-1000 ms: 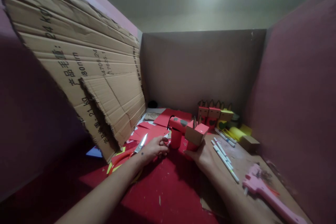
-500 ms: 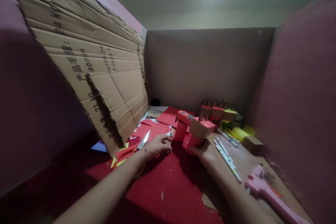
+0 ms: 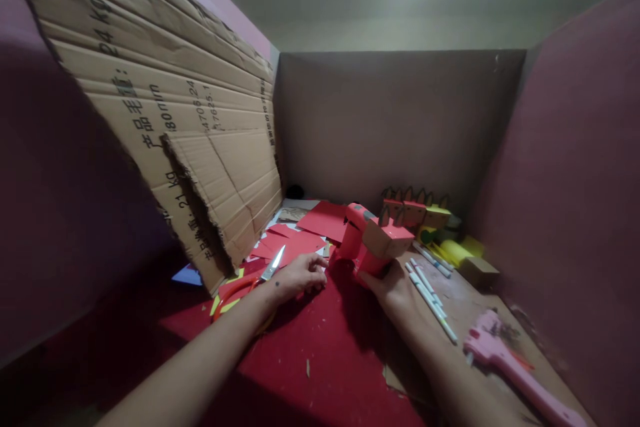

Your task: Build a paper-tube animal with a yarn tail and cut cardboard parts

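Observation:
My right hand (image 3: pixel 387 285) is wrapped round the base of a red paper figure (image 3: pixel 375 259) with a box-shaped cardboard head and pointed ears. Behind and left of that figure stands a curved red paper piece (image 3: pixel 353 240) with grey spots. My left hand (image 3: pixel 301 277) rests on the red surface (image 3: pixel 320 353), fingers curled, just left of the red pieces; whether something small is between its fingertips is hidden. Scissors (image 3: pixel 250 282) with orange handles lie beside my left wrist, blades pointing away.
Red paper sheets (image 3: pixel 287 243) lie behind my left hand. Cardboard (image 3: pixel 220 127) leans at the left. White markers (image 3: pixel 430 300), a pink glue gun (image 3: pixel 510 360), a yellow roll (image 3: pixel 456 255) and several small eared boxes (image 3: pixel 415 212) are on the right.
The red figure in my right hand has tilted and shifted slightly right. The spotted red piece has also moved a little to the right. My left hand is nearly still.

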Demonstrator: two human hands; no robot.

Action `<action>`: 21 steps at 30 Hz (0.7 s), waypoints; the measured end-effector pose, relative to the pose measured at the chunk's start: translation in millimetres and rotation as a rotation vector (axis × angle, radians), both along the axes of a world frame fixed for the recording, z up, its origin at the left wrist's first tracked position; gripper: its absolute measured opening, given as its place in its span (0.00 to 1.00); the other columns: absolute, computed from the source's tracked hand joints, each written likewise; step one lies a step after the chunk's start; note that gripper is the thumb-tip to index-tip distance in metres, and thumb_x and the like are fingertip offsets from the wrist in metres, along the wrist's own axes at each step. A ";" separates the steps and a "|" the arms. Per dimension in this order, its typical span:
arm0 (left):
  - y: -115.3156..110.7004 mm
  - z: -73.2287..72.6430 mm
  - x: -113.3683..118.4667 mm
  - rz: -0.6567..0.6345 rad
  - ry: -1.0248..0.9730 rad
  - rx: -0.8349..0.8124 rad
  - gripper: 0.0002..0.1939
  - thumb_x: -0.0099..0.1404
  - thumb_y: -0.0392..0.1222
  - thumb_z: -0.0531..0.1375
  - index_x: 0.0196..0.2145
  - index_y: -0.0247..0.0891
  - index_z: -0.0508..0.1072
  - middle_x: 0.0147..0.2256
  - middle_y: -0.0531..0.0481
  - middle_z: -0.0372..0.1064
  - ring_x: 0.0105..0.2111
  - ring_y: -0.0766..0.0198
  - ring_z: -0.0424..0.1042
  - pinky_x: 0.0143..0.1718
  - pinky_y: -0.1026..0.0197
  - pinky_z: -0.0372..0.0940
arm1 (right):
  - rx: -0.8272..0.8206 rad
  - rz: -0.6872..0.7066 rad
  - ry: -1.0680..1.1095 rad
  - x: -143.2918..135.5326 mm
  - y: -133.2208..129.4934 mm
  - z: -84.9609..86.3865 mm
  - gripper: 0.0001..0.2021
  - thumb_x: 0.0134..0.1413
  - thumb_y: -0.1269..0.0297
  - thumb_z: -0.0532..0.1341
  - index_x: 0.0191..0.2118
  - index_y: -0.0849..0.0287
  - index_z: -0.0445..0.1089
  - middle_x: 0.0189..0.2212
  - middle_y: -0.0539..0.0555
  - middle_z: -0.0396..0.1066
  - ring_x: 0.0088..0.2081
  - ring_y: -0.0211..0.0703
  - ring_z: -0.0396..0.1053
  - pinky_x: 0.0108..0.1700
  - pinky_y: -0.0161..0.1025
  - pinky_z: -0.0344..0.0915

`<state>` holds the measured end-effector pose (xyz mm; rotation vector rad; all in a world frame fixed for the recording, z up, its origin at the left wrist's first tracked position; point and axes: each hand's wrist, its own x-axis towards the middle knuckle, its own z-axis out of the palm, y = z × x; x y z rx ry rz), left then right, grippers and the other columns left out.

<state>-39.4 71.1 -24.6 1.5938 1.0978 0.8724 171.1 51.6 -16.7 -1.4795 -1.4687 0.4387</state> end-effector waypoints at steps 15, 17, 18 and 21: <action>-9.1 4.9 12.3 -0.127 0.022 0.225 0.19 0.51 0.35 0.58 0.42 0.36 0.62 0.31 0.53 0.65 0.28 0.69 0.64 0.28 0.66 0.60 | 0.085 0.253 -0.036 -8.4 -5.7 1.7 0.14 0.30 0.71 0.63 0.32 0.61 0.68 0.28 0.52 0.72 0.30 0.45 0.69 0.28 0.35 0.63; -10.6 6.1 12.6 -0.147 0.048 0.257 0.22 0.51 0.34 0.59 0.45 0.37 0.62 0.33 0.52 0.66 0.29 0.68 0.65 0.29 0.65 0.60 | 0.099 0.302 -0.038 -8.3 -5.3 1.9 0.14 0.29 0.74 0.62 0.30 0.60 0.68 0.27 0.51 0.72 0.30 0.44 0.68 0.29 0.35 0.63; -11.1 6.3 12.5 -0.152 0.064 0.274 0.24 0.51 0.33 0.60 0.47 0.37 0.62 0.34 0.52 0.66 0.30 0.67 0.64 0.30 0.65 0.60 | 0.103 0.315 -0.039 -8.4 -5.2 1.4 0.13 0.29 0.75 0.62 0.30 0.60 0.68 0.27 0.51 0.72 0.30 0.44 0.68 0.29 0.35 0.63; -12.0 5.7 12.5 -0.165 0.111 0.321 0.27 0.50 0.34 0.61 0.49 0.38 0.62 0.36 0.52 0.67 0.30 0.66 0.64 0.32 0.63 0.60 | 0.114 0.344 -0.029 -9.1 -5.7 -1.5 0.14 0.29 0.76 0.61 0.30 0.61 0.68 0.28 0.52 0.71 0.30 0.45 0.68 0.30 0.36 0.63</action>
